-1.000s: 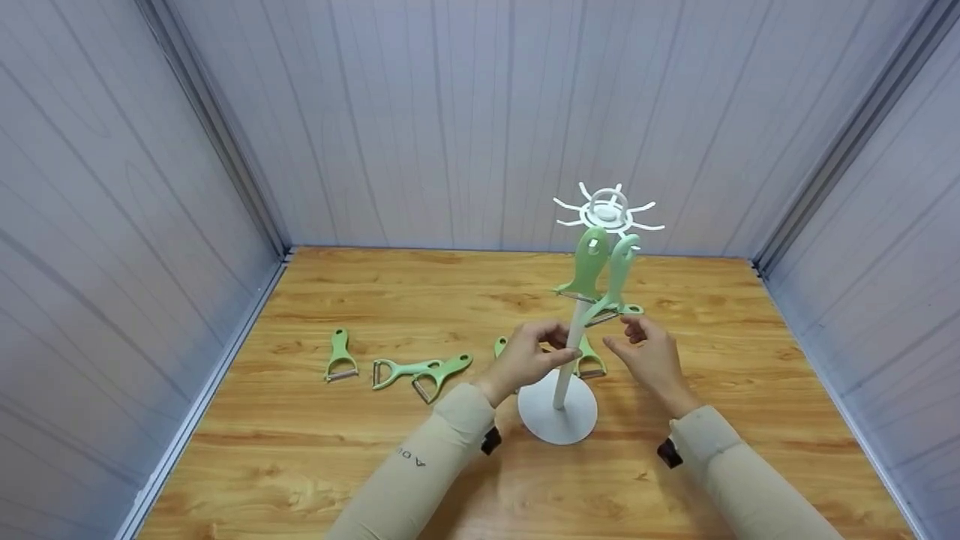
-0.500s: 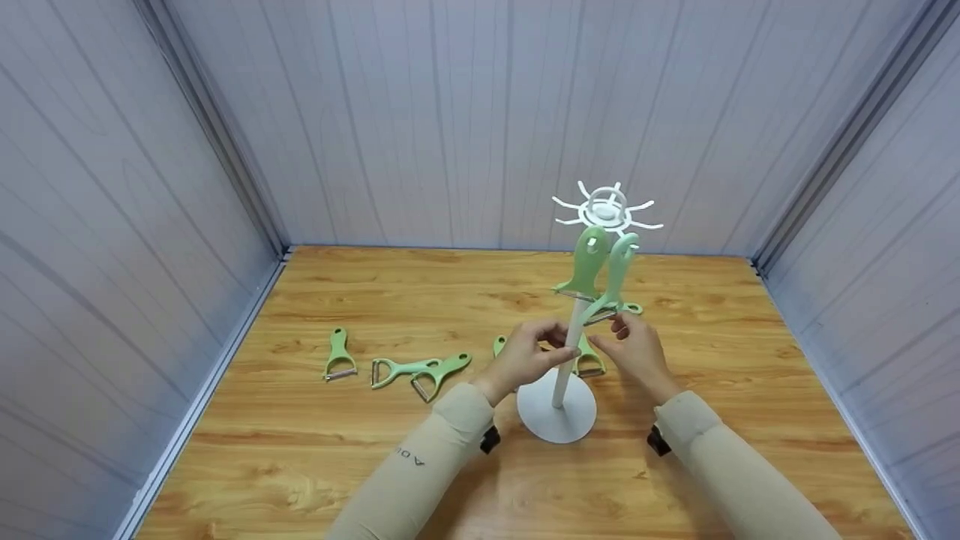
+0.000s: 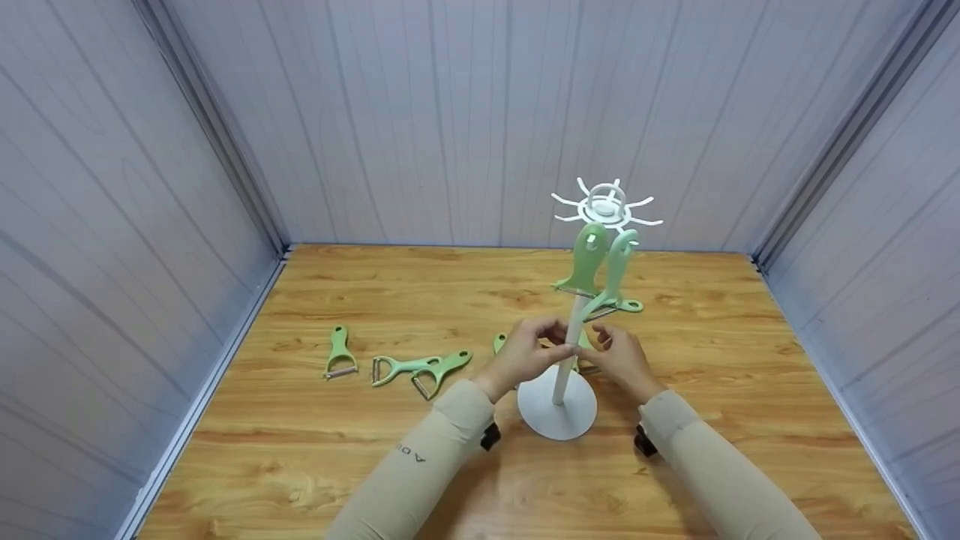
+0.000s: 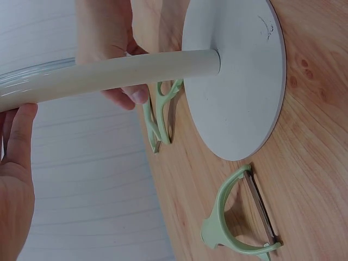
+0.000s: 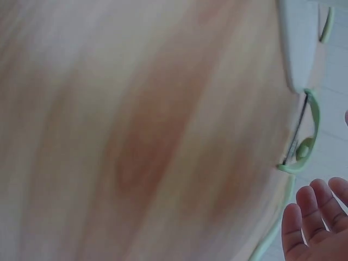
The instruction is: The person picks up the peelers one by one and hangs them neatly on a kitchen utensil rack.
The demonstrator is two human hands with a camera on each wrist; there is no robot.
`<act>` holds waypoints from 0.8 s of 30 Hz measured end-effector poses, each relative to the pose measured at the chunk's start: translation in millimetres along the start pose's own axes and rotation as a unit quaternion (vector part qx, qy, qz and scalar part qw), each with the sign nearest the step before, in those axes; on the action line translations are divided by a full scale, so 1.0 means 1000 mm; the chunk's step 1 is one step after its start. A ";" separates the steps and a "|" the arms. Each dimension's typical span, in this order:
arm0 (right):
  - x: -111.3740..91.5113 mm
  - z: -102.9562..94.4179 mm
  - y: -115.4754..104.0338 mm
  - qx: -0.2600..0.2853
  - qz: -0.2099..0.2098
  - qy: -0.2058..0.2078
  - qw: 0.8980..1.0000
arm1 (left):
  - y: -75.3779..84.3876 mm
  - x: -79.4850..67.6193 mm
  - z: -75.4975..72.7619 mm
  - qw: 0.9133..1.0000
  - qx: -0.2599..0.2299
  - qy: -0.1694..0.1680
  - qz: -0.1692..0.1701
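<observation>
A white hook stand (image 3: pixel 562 405) rises on a round base, with a ring of hooks (image 3: pixel 606 211) at its top. My left hand (image 3: pixel 525 352) pinches its pole (image 4: pixel 125 73) between thumb and fingers. Beside the pole, my right hand (image 3: pixel 622 364) is loosely bent, thumb close to the pole; in the right wrist view its fingers (image 5: pixel 315 217) hold nothing. Two peelers hang from front hooks: a green peeler (image 3: pixel 590 259) and a paler mint peeler (image 3: pixel 619 266). Behind the base, another peeler (image 5: pixel 312 136) is partly hidden by my right hand in the head view.
On the wooden table at left lie a green peeler (image 3: pixel 340 352), a mint peeler (image 3: pixel 405 367) and a green peeler (image 3: pixel 448 367) overlapping it. One peeler (image 4: pixel 234 217) lies behind my left hand, another (image 3: pixel 631 306) farther back at right. Panel walls (image 3: pixel 480 120) enclose the table.
My right hand has moved left, from beside the hanging mint peeler to close by the pole. My left hand keeps its hold on the pole, and the peelers stay put.
</observation>
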State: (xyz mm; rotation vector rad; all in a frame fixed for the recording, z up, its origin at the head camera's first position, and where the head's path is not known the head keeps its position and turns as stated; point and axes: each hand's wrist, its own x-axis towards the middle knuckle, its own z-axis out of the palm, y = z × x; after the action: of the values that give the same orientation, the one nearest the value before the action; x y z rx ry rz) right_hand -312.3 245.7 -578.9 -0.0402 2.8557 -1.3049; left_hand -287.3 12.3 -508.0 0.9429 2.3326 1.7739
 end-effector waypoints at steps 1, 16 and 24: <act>0.001 0.001 0.001 0.002 0.003 -0.005 1.000 | 0.000 0.000 0.000 1.000 -0.002 -0.001 0.000; 0.013 0.008 0.006 -0.020 0.012 -0.046 0.999 | 0.002 -0.001 -0.001 1.000 -0.005 0.000 0.000; 0.010 0.001 0.009 -0.006 0.028 -0.052 0.998 | 0.002 -0.001 0.000 1.000 -0.009 0.003 0.004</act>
State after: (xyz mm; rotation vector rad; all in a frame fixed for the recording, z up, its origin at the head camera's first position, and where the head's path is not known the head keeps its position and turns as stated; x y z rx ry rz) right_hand -322.4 250.9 -585.8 -0.0281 2.7569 -1.2387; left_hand -285.7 12.2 -506.1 0.9474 2.3154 1.7990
